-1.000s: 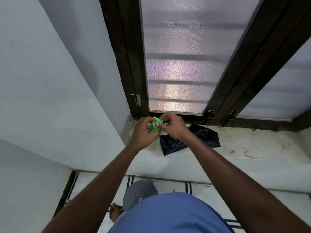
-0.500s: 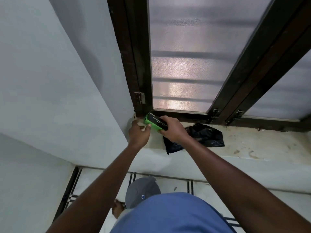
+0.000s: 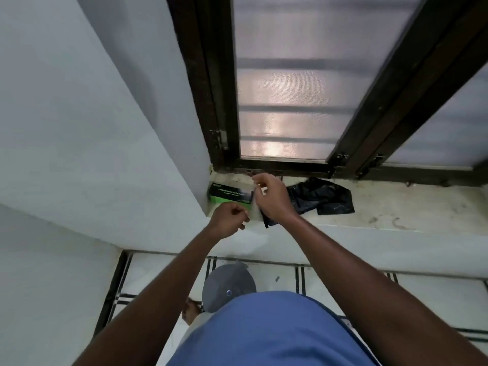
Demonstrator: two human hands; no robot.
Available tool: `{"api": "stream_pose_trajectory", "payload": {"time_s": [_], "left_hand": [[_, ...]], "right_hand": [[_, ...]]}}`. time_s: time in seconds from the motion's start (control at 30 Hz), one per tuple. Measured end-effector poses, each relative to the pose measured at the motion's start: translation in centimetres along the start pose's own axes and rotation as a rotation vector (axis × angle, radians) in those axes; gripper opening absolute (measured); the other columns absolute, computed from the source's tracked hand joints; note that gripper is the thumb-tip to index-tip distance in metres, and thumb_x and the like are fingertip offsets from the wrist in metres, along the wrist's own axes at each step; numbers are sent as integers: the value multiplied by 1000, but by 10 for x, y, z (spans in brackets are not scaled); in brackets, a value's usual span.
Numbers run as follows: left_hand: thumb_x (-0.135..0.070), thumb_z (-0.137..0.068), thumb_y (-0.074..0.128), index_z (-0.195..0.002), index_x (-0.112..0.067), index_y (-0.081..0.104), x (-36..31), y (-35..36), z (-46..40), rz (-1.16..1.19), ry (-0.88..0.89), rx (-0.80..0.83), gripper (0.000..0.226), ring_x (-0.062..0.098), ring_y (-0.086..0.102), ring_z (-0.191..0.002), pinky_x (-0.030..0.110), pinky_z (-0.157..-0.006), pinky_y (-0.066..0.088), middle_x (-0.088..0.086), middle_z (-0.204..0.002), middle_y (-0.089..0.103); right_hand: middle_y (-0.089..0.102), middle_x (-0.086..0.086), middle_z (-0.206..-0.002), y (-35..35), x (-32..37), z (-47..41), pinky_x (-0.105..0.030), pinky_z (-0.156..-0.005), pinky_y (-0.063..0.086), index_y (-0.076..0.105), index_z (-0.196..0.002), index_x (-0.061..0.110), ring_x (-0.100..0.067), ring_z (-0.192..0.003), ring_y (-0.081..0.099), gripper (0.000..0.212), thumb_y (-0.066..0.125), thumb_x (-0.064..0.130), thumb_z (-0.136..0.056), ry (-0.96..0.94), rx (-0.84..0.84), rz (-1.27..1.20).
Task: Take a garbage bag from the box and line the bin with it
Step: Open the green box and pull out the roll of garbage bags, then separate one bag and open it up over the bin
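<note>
The green and black garbage bag box lies flat on the white window sill, tucked into its left corner. A crumpled black garbage bag rests on the sill to the right; one of its corners pokes out below my right wrist. My right hand hovers just right of the box, fingers curled with thumb and forefinger pinched, and covers the bag's left part. My left hand is a loose fist just in front of the box, with nothing visible in it. The grey bin stands on the floor below.
A dark-framed frosted window rises behind the sill, and a white wall closes in on the left. The tiled floor has dark lines. My blue shirt hides most of the bin, and a foot shows beside it.
The box was held up between both hands; it now lies on the sill in the left corner. Both hands have let go of it and drawn back slightly.
</note>
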State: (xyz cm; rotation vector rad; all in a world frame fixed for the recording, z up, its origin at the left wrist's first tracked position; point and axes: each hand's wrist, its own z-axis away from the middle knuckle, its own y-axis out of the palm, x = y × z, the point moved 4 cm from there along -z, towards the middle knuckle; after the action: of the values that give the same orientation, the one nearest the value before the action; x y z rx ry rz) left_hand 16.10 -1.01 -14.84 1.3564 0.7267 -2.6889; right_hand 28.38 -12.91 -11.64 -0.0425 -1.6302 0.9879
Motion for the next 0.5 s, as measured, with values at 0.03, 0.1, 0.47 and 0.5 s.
{"api": "stream_pose_trajectory", "payload": {"time_s": [0.03, 0.1, 0.47, 0.5], "left_hand": [[-21, -96, 73, -103, -14, 77, -3, 5, -1, -61, 53, -5, 11, 29, 78, -83, 31, -72, 61, 6, -96, 81], [-31, -90, 80, -112, -23, 73, -8, 20, -1, -232, 175, 21, 24, 24, 73, -84, 35, -76, 61, -2, -96, 76], [-24, -98, 77, -113, -20, 82, -62, 81, -2, -512, 571, 11, 17, 20, 62, -101, 34, -85, 54, -1, -113, 65], [-22, -99, 77, -112, -17, 80, -72, 77, 2, -336, 484, 54, 15, 19, 67, -97, 31, -84, 55, -1, -107, 71]], "right_hand": [[74, -2, -127, -8, -9, 7, -44, -106, 60, 73, -133, 14, -16, -118, 68, 28, 63, 12, -107, 29, -32, -22], [75, -2, -125, -21, -28, 21, -42, -105, 61, 74, -130, 13, -15, -115, 70, 28, 59, 7, -107, 87, -56, -18], [63, -4, -154, -65, -95, 80, -47, -120, 48, 57, -156, 22, -27, -143, 53, 68, 80, 31, -93, 129, 76, 272], [69, -2, -145, -67, -96, 83, -48, -113, 53, 62, -150, 25, -26, -134, 61, 61, 80, 35, -93, 143, 81, 229]]}}
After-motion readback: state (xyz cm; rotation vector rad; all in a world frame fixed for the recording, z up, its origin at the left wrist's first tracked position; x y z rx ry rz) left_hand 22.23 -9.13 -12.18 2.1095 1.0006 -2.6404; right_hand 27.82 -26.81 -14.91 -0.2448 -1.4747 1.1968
